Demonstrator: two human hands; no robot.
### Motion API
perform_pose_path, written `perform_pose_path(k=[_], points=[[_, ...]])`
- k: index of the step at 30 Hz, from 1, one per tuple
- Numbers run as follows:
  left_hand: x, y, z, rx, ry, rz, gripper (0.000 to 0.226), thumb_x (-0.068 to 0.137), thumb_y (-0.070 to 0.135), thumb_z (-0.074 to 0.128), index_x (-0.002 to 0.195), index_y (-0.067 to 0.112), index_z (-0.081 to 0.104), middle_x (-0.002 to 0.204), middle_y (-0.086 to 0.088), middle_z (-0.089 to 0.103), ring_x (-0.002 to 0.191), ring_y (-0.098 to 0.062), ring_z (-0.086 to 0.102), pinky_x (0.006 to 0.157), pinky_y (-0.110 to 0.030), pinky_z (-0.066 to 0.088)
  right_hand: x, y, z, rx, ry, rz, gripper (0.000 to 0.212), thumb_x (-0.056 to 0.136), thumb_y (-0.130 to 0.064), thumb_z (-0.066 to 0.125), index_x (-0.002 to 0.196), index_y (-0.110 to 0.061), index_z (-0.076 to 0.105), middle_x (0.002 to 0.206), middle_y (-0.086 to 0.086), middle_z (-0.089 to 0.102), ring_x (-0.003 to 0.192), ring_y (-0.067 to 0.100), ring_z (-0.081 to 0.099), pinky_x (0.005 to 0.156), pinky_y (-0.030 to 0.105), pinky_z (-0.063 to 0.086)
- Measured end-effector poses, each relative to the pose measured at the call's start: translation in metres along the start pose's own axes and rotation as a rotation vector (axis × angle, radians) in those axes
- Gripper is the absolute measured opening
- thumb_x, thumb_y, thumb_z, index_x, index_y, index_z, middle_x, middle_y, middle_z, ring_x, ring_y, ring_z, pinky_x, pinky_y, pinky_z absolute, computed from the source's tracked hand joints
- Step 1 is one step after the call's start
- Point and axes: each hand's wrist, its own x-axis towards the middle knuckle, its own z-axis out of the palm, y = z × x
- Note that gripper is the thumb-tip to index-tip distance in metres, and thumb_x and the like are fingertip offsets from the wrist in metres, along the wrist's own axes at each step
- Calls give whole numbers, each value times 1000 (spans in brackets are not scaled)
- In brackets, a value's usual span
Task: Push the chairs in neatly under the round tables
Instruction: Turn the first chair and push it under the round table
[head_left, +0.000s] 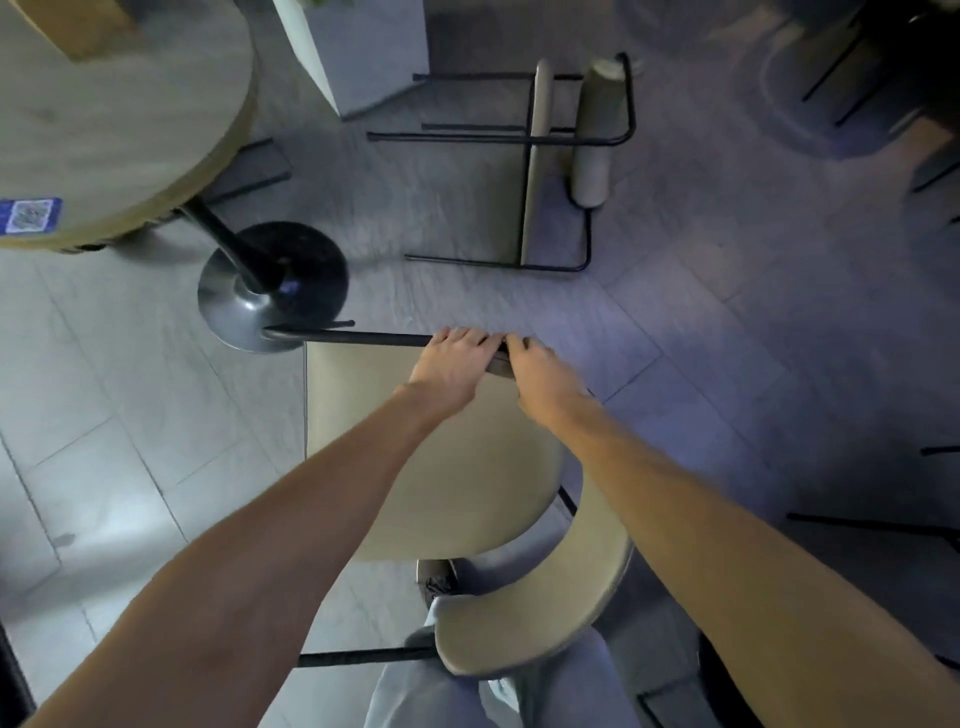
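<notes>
A beige chair (395, 457) is directly below me, its curved backrest (540, 613) nearest my legs and its black legs (358, 339) sticking out to the left. My left hand (449, 364) and my right hand (540, 376) sit side by side on its far edge, fingers curled over the seat rim and the black frame bar. The round table (130, 130) stands at the upper left on a black pedestal base (270, 280), and the chair's far leg tip reaches that base. A second beige chair (561, 156) lies on its side farther off.
A white block-shaped column (353, 47) stands behind the fallen chair. A blue QR sticker (31, 214) and a cardboard box (72, 26) are on the table. More black chair legs (872, 525) show at the right edge. The floor is grey tile.
</notes>
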Motion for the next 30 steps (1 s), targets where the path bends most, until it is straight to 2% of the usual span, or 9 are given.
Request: perform_pose_path(k=[3,6,11,15,18,22,24,26,30], points=[[21,-15,-12,-4,22,-23,44,94,22,63,135,17,51,131,-4,58,125,-27,52,108,-39,36,23,-1,-3,-17,28,21,57,87,-2,64,135,-13,35,123,16,52,108,37,56,84,49,52],[43,-17,-23,61,-10,-128,33,93,14,61,126,14,55,123,-5,60,121,-24,55,105,-35,38,55,-4,-14,58,-32,44,59,88,-2,57,138,-17,30,123,16,50,109,40,52,91,53,45],[88,-37,-38,-59,-33,-301,35,95,4,55,129,10,53,127,-8,57,126,-24,51,100,-36,44,114,4,-17,25,44,-119,63,87,-1,50,143,-15,28,129,18,47,112,42,50,92,52,42],[126,-61,-41,-181,-49,-386,40,89,5,61,126,14,50,128,-8,54,128,-26,46,99,-41,46,164,9,-21,7,86,-172,47,95,-6,45,141,-11,34,127,19,52,111,46,53,91,52,45],[153,-64,-34,-191,-24,-450,45,86,14,61,129,13,46,132,-10,49,129,-31,41,101,-41,44,191,15,-32,1,76,-182,38,99,-12,42,137,-8,39,124,18,55,108,41,57,85,49,47],[183,-65,-29,-180,20,-549,53,83,27,63,132,15,44,131,-7,44,126,-32,37,97,-41,46,238,24,-29,-41,42,-236,30,95,-13,49,124,-5,50,107,16,59,90,32,63,70,41,53],[194,-71,-30,-166,11,-581,56,82,30,65,133,18,43,130,-5,43,124,-31,38,94,-41,46,262,26,-22,-13,-18,-227,32,95,-14,41,125,-6,47,107,14,58,89,29,61,69,39,54],[202,-80,-33,-146,-13,-595,57,83,34,63,134,21,41,131,-4,42,122,-31,40,92,-42,46,272,27,-27,-55,-8,-272,39,95,-15,37,133,-3,41,115,16,57,95,30,60,75,41,54],[221,-87,-35,-190,-18,-637,63,82,34,63,138,21,37,137,-5,37,122,-33,40,93,-45,46,292,33,-36,-98,21,-363,48,92,-8,56,137,4,45,126,20,57,97,30,59,80,39,52]])
